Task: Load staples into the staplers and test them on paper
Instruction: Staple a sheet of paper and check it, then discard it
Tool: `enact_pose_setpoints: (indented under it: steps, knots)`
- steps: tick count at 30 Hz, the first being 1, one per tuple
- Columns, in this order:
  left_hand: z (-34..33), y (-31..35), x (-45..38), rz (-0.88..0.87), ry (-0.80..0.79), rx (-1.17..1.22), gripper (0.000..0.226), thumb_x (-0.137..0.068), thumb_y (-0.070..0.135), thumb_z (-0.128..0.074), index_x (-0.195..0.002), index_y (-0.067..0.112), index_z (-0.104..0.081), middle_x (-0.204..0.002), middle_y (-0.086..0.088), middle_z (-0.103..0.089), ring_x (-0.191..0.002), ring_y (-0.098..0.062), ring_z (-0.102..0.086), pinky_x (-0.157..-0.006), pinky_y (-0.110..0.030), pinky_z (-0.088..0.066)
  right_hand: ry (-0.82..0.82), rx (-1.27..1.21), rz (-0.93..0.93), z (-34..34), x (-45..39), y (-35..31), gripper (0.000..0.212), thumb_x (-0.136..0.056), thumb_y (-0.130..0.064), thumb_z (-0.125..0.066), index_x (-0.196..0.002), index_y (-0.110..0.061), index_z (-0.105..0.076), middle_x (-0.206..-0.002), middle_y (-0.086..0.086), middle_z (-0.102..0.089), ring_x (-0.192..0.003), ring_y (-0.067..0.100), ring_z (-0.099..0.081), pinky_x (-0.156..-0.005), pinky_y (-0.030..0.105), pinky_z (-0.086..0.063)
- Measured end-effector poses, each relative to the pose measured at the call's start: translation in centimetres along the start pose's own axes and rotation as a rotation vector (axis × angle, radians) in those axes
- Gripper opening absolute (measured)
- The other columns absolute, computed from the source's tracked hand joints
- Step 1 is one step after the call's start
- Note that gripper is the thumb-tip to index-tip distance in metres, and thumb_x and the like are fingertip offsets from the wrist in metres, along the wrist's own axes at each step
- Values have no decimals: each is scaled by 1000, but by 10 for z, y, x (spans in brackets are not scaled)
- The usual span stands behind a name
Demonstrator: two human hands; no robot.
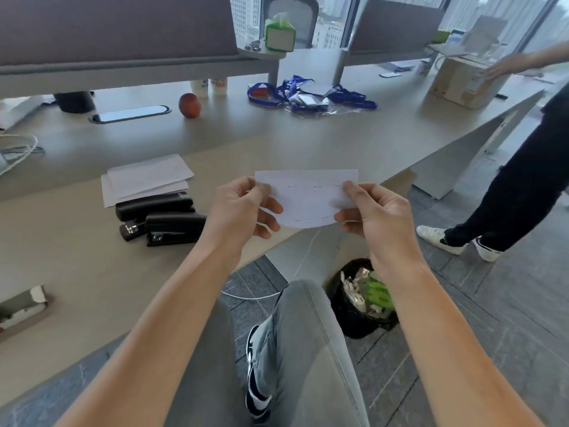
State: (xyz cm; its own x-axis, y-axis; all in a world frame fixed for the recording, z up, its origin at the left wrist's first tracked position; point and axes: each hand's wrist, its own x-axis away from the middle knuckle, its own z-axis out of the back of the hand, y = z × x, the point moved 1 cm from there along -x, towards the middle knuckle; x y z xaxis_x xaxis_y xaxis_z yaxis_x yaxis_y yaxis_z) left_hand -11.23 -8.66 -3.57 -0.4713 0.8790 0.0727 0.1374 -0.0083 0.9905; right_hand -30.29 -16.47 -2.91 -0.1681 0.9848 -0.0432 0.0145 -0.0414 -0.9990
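A folded white sheet of paper (pixel 308 198) with rows of staples in it hangs in the air over the desk's front edge. My left hand (pixel 240 211) pinches its left side and my right hand (pixel 372 211) pinches its right side. Two black staplers (pixel 154 204) (pixel 175 228) lie side by side on the desk to the left of my hands, with a small dark staple box (pixel 131 231) beside them. A stack of white paper sheets (pixel 147 180) lies just behind the staplers.
Farther back on the beige desk (pixel 77 272) are an apple (pixel 189 105), blue lanyards (pixel 308 94), a green tissue box (pixel 279 33) and a cardboard box (pixel 462 81). A black waste bin (pixel 360 297) stands on the floor by my knee. Another person (pixel 508 192) stands at right.
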Motion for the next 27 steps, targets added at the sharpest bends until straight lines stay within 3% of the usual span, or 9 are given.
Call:
enact_pose_setpoints:
  steps: [5,10,13,15,18,20,22,25,27]
  knots:
    - [-36,-10,-3,13,-95,10,20,-100,11,-55,-103,-5,-67,-75,-10,-70,-50,-24,-59,-48,-29,-45,101,14,2,39,6,6,15,-99,-23,-71,-86,-19,-76,-80,6,-80,-66,15,-74,-70,31,-62]
    - [-81,-24,-5,130,-187,59,47,-104,42,-51,-101,-1,-71,-85,-18,-76,-57,-28,-67,-52,-34,-57,187,51,-19,80,12,18,31,-100,-44,-64,-86,-21,-80,-93,4,-82,-93,17,-76,-89,36,-59]
    - [-118,-43,-1,143,-246,-2,21,-103,14,-54,-112,1,-68,-104,-26,-73,-64,-30,-72,-55,-34,-62,285,144,-16,110,14,30,24,-102,-32,-58,-95,-21,-78,-100,-3,-82,-101,12,-71,-91,35,-53]
    - [-144,-58,3,128,-266,-30,24,-101,1,-52,-122,7,-61,-107,-19,-73,-65,-28,-75,-57,-34,-62,319,263,4,133,16,43,22,-96,-13,-62,-107,-27,-76,-110,-10,-77,-103,8,-68,-95,32,-53]
    - [-181,-80,8,133,-277,-55,36,-100,-2,-53,-131,17,-52,-104,-12,-73,-66,-29,-76,-61,-40,-63,408,320,16,169,20,66,56,-89,-5,-67,-137,-32,-62,-132,-12,-64,-98,8,-68,-80,26,-59]
    - [-203,-95,11,155,-286,-77,30,-101,-1,-51,-127,14,-56,-105,-13,-73,-67,-32,-76,-63,-42,-63,495,255,-56,192,20,84,64,-86,-9,-75,-144,-28,-55,-128,-7,-64,-91,2,-69,-68,17,-54]
    - [-220,-109,12,171,-286,-107,22,-102,0,-49,-115,11,-62,-106,-12,-73,-67,-32,-76,-65,-45,-64,532,148,-170,210,20,103,52,-85,-11,-79,-134,-21,-63,-120,-1,-71,-94,8,-70,-68,21,-55]
    - [-236,-127,13,207,-284,-157,21,-103,0,-47,-106,12,-64,-104,-8,-73,-69,-33,-76,-67,-48,-64,515,35,-364,229,24,124,6,-92,-16,-74,-98,-14,-73,-96,3,-75,-73,15,-63,-56,25,-53]
    - [-243,-139,10,228,-298,-191,23,-103,1,-46,-102,16,-63,-104,-6,-73,-69,-32,-76,-68,-47,-64,506,38,-423,238,24,138,10,-95,-18,-71,-85,-16,-73,-83,0,-70,-67,15,-57,-56,27,-50]
